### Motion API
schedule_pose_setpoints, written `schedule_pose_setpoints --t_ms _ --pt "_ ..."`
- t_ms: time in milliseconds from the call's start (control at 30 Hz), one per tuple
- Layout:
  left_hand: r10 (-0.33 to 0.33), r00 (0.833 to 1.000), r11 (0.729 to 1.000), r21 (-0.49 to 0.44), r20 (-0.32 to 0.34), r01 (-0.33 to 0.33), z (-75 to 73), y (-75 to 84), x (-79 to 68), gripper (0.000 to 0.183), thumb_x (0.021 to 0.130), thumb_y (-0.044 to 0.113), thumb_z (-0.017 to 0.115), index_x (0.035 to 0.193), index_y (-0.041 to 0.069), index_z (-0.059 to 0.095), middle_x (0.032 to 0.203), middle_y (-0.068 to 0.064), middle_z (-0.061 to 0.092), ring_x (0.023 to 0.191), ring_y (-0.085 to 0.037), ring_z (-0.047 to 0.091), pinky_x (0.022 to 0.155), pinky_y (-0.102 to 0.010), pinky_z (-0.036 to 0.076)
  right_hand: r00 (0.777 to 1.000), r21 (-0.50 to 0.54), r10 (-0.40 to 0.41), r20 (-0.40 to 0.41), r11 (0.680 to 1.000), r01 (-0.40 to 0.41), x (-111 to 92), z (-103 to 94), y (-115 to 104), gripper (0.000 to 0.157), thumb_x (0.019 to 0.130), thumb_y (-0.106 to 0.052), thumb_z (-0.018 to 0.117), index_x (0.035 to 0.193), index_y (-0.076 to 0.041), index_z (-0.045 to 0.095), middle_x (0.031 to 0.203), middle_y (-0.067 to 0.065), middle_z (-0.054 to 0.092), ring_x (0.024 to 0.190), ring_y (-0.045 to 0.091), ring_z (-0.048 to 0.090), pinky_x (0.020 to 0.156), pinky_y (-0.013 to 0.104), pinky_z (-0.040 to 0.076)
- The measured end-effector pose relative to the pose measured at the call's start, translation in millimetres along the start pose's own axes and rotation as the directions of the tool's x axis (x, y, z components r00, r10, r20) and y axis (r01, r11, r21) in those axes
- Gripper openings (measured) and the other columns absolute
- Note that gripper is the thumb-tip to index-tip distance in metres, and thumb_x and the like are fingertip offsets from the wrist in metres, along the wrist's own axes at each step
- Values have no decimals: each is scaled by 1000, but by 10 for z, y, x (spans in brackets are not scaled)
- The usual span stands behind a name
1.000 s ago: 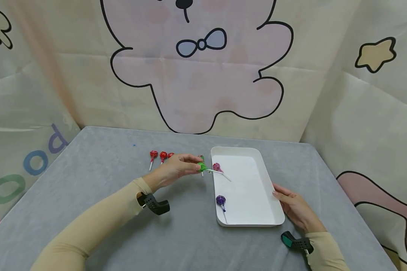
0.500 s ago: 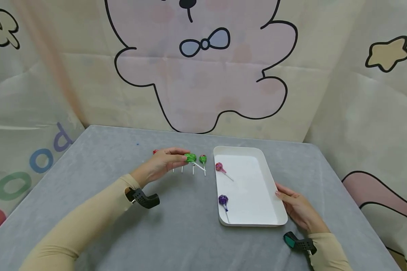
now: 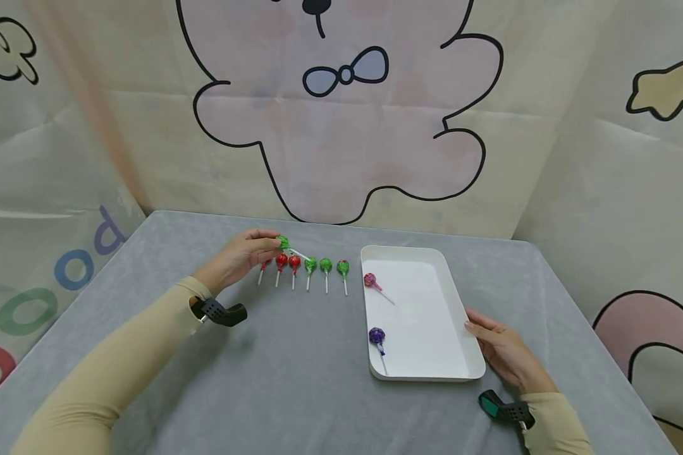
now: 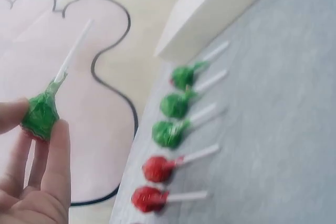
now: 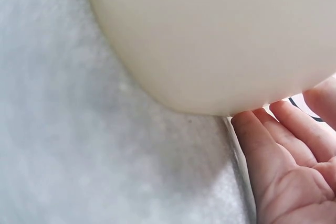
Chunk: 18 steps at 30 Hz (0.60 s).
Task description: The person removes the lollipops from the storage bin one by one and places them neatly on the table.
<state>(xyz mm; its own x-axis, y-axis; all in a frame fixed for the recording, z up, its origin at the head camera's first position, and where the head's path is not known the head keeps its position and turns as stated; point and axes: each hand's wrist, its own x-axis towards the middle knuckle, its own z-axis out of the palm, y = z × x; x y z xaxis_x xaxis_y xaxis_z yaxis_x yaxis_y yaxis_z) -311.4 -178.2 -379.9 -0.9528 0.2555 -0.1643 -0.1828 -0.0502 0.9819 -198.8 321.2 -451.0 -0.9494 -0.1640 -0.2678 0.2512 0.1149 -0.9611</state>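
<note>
My left hand (image 3: 243, 258) pinches the wrapped head of a green lollipop (image 4: 42, 115) between thumb and fingers, above the left part of a lollipop row. Its white stick points right in the head view. Below, three red lollipops (image 3: 281, 261) and three green lollipops (image 3: 326, 265) lie side by side, sticks toward me. A white tray (image 3: 432, 316) holds a pink lollipop (image 3: 370, 280) and a purple lollipop (image 3: 377, 336) along its left side. My right hand (image 3: 506, 352) touches the tray's right side with fairly straight fingers; the right wrist view shows fingertips against its outer wall.
Grey cloth (image 3: 284, 379) covers the table. A printed backdrop (image 3: 341, 145) stands behind it, with more printed sheets at both sides. A black wrist strap device (image 3: 222, 312) is on the left sleeve, and another wrist device (image 3: 506, 409) on the right.
My left hand has carried the green lollipop leftward and up, from the tray's left edge to above the red lollipops, uncovering the row. The right hand has stayed at the tray.
</note>
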Motion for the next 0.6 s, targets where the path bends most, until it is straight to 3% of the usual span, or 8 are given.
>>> schedule_pose_setpoints --t_ms 167,333,600 --pt "10 1000 996 87 -10 -9 -190 -8 32 46 100 18 59 139 -4 47 112 8 62 99 -1 66 109 -31 45 1000 9 9 -1 1000 -9 10 -4 8 69 103 -23 55 155 1 17 112 -36 58 106 -10 60 86 18 53" --pt "6 1000 986 168 -12 -4 -354 -39 58 46 100 21 61 138 -2 50 120 6 59 104 0 63 116 -43 35 1000 15 20 0 1000 -20 27 -7 26 69 103 -23 56 154 1 17 112 -35 60 105 -9 61 86 19 53" --pt "-10 999 946 323 -34 20 -569 -4 87 52 98 19 63 139 -9 48 115 5 63 96 4 66 111 -40 42 1000 30 17 -19 999 -17 27 -9 26 64 102 -21 56 154 -1 23 111 -35 61 105 -10 61 86 18 53"
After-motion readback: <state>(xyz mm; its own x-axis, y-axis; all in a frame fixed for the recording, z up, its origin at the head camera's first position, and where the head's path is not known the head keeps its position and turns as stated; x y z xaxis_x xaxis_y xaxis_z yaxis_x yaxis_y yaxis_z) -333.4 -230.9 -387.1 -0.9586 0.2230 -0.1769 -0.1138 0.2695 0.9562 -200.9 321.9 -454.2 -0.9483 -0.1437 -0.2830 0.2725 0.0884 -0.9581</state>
